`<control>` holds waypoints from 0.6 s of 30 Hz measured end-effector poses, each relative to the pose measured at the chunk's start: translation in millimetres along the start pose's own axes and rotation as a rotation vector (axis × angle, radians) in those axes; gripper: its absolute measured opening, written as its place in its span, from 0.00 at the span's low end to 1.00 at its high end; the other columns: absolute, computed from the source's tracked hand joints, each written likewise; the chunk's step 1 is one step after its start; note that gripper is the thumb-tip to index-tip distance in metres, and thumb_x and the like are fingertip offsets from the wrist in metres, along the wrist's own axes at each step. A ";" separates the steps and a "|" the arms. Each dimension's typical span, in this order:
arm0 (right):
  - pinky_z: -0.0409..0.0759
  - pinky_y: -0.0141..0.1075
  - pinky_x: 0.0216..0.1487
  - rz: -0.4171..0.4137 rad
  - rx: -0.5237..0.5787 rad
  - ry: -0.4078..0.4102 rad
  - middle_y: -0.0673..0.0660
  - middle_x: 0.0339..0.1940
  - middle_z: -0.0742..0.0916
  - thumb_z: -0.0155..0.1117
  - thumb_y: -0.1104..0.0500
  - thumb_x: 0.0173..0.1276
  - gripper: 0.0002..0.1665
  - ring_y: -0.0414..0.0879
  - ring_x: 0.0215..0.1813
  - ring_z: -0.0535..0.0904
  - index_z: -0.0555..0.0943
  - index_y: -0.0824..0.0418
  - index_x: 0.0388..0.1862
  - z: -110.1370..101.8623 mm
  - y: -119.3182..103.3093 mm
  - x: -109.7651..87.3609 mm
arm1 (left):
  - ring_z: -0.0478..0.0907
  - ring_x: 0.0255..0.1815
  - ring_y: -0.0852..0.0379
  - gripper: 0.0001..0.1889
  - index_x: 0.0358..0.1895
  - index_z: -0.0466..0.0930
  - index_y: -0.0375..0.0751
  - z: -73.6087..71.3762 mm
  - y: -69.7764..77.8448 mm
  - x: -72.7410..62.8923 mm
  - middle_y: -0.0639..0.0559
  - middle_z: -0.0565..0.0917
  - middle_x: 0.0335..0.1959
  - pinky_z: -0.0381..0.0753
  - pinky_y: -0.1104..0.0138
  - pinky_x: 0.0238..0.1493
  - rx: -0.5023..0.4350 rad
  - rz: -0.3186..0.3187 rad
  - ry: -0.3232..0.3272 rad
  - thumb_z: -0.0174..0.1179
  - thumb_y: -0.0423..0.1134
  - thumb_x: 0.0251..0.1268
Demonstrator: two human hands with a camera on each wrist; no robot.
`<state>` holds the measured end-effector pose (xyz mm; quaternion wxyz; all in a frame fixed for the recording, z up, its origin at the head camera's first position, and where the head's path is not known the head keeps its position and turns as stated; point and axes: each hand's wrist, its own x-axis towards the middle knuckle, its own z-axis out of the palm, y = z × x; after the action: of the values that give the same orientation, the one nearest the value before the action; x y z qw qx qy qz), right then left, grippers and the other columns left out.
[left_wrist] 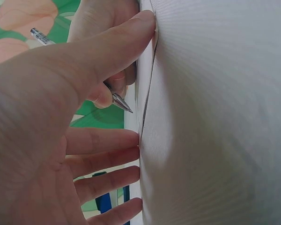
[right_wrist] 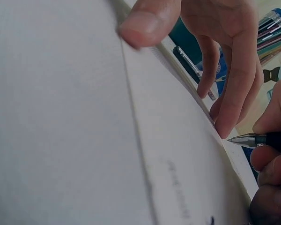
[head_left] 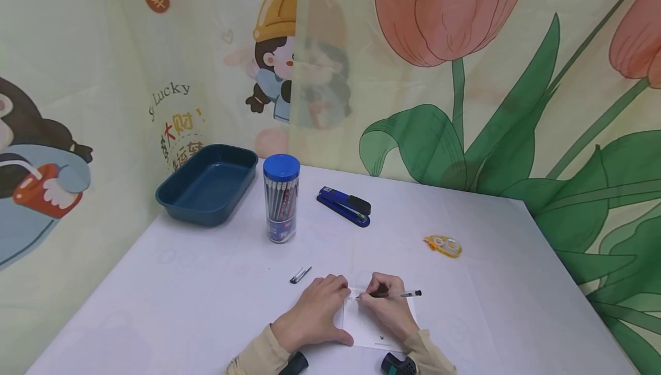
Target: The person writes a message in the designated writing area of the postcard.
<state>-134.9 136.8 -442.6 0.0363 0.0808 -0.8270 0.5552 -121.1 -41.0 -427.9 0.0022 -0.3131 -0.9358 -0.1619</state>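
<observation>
A small white sheet of paper (head_left: 373, 329) lies near the table's front, with a small printed mark at its lower edge. My right hand (head_left: 391, 306) pinches a black gel pen (head_left: 410, 293), its metal tip (right_wrist: 241, 140) at the paper's upper left by some small marks. My left hand (head_left: 317, 313) rests along the paper's left side, fingers spread, thumb (left_wrist: 143, 21) at the lower left edge and fingertips (left_wrist: 131, 138) pressing down near the top corner. The pen's cap (head_left: 300, 274) lies on the table beyond the left hand.
A dark blue basin (head_left: 206, 217) stands at the back left. Beside it is a clear tub of pencils (head_left: 281, 206) with a blue lid. A blue stapler (head_left: 343, 206) lies behind the hands, and a yellow correction tape (head_left: 443, 245) sits to the right. Printed curtains hang around the table.
</observation>
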 end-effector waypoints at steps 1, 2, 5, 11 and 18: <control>0.69 0.26 0.32 -0.007 -0.002 0.000 0.49 0.18 0.80 0.63 0.78 0.45 0.14 0.36 0.24 0.72 0.72 0.63 0.16 0.3 1.4 0.4 | 0.70 0.48 0.61 0.40 0.51 0.82 0.39 0.1 -0.1 0.0 0.57 0.76 0.47 0.72 0.64 0.55 -0.001 0.000 0.001 0.74 0.64 0.35; 0.69 0.26 0.32 -0.006 -0.005 -0.002 0.48 0.18 0.80 0.63 0.78 0.45 0.14 0.36 0.24 0.72 0.72 0.62 0.15 0.5 4.7 1.5 | 0.70 0.48 0.61 0.40 0.51 0.82 0.39 0.3 -0.3 0.0 0.57 0.76 0.47 0.72 0.64 0.55 0.000 0.000 0.002 0.74 0.64 0.35; 0.69 0.26 0.32 -0.016 -0.011 -0.004 0.47 0.18 0.80 0.65 0.77 0.45 0.15 0.36 0.24 0.73 0.73 0.60 0.16 1.4 15.5 4.2 | 0.70 0.48 0.61 0.40 0.51 0.82 0.39 0.7 -0.5 0.0 0.57 0.76 0.47 0.72 0.64 0.55 0.001 0.002 0.004 0.74 0.64 0.35; 0.70 0.27 0.33 -0.050 -0.005 -0.030 0.47 0.19 0.81 0.65 0.74 0.47 0.14 0.38 0.25 0.74 0.73 0.58 0.16 0.8 26.3 7.0 | 0.70 0.48 0.61 0.40 0.52 0.82 0.40 0.8 0.0 -0.3 0.57 0.76 0.47 0.72 0.63 0.55 -0.003 -0.005 -0.002 0.74 0.64 0.35; 0.70 0.27 0.32 -0.061 -0.041 -0.026 0.46 0.19 0.80 0.65 0.73 0.47 0.14 0.37 0.25 0.73 0.73 0.57 0.16 0.7 27.0 6.9 | 0.70 0.48 0.61 0.40 0.53 0.81 0.40 0.1 0.7 -0.3 0.57 0.76 0.48 0.71 0.63 0.56 -0.009 -0.012 -0.013 0.74 0.64 0.35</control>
<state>-146.4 145.5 -466.4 0.0442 0.1124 -0.8356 0.5358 -120.4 -40.7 -427.8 -0.0061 -0.3085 -0.9370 -0.1641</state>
